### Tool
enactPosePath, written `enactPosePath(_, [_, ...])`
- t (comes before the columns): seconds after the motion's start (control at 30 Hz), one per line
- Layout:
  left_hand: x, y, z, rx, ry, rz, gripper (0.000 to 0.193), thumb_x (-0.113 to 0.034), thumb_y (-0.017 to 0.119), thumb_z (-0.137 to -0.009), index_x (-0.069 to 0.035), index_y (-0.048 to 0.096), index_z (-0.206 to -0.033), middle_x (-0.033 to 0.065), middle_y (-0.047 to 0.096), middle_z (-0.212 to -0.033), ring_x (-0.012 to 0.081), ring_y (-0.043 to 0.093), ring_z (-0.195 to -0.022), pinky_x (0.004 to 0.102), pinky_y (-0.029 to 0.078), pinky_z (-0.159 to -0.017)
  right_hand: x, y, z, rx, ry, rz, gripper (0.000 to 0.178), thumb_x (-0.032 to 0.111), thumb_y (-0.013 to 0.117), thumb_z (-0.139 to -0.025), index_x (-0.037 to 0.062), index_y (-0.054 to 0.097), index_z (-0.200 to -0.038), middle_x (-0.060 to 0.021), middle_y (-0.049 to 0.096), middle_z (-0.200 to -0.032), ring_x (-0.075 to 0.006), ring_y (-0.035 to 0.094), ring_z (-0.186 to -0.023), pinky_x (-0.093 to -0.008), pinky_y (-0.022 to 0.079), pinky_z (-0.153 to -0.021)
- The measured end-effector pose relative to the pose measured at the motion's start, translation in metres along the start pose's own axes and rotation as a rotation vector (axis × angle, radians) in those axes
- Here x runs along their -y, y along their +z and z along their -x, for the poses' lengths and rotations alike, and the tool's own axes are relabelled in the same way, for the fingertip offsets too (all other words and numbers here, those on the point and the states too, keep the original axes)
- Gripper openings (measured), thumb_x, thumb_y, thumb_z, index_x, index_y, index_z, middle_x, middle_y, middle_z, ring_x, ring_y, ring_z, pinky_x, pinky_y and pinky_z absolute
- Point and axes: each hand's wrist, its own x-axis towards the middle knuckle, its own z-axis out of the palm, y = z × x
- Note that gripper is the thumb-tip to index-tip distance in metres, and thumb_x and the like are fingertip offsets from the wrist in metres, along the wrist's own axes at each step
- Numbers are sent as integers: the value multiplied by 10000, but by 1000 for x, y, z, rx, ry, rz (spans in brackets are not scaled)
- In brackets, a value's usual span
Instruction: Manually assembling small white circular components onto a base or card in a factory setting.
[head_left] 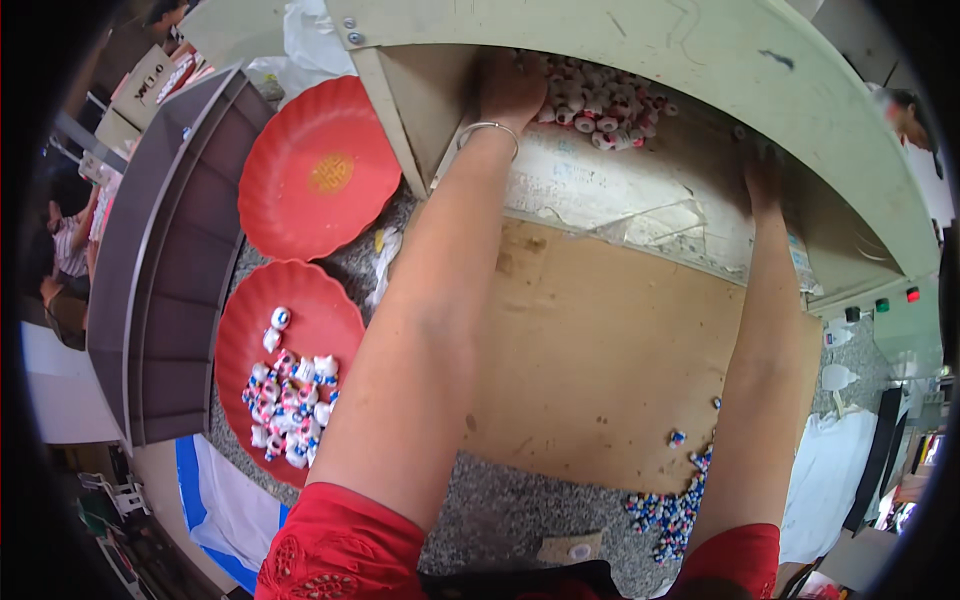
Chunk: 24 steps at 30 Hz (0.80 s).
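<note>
Both my arms reach forward into a pale green box-like housing (620, 32). My left hand (512, 92), with a bangle (497, 127) at the wrist, is against the left end of a pile of small white and pink figure heads (600, 100). Its fingers are mostly hidden in the shade, so their grip does not show. On the right side of the housing is my right hand (762, 175), apart from the pile. Shadow and blur hide its fingers. A whitish, worn board (600, 190) lies beneath the pile.
Two red scalloped plates stand left: one bare (290, 190), one (240, 320) holding several small white, pink and blue figures (290, 405). A grey-brown rack (170, 260) is beyond them. Tiny blue-and-white pieces (670, 515) lie by my right forearm, near a brown board (600, 340).
</note>
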Motion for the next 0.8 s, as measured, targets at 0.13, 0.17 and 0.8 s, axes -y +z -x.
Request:
enactPosePath(0.13, [49, -17, -59, -13, 390, -131, 518, -333, 470, -945, 26, 470, -1318, 307, 458, -1355, 435, 409, -1289, 446, 334, -1088, 73, 3, -44, 550, -191, -120, 510, 384, 387, -995, 35, 495, -1352, -262, 494, -1361, -382, 450, -1287, -438, 378, -1057])
enactPosePath(0.17, [43, -11, -68, 12, 434, -109, 514, -336, 454, -950, 23, 477, -1317, 305, 460, -1355, 425, 411, -1292, 442, 333, -1089, 79, 4, -58, 374, -47, -468, 503, 397, 388, -992, 45, 519, -1327, -249, 510, -1348, -387, 457, -1274, -438, 388, -1043])
enactPosePath(0.8, [-32, -7, 14, 97, 41, -220, 528, -436, 392, -968, 1, 686, -1009, 232, 683, -1014, 365, 657, -902, 483, 472, -813, 262, -135, -30, 324, 222, -635, 391, 429, 500, -901, 139, 699, -1072, -167, 686, -1070, -376, 643, -1010, -424, 497, -895])
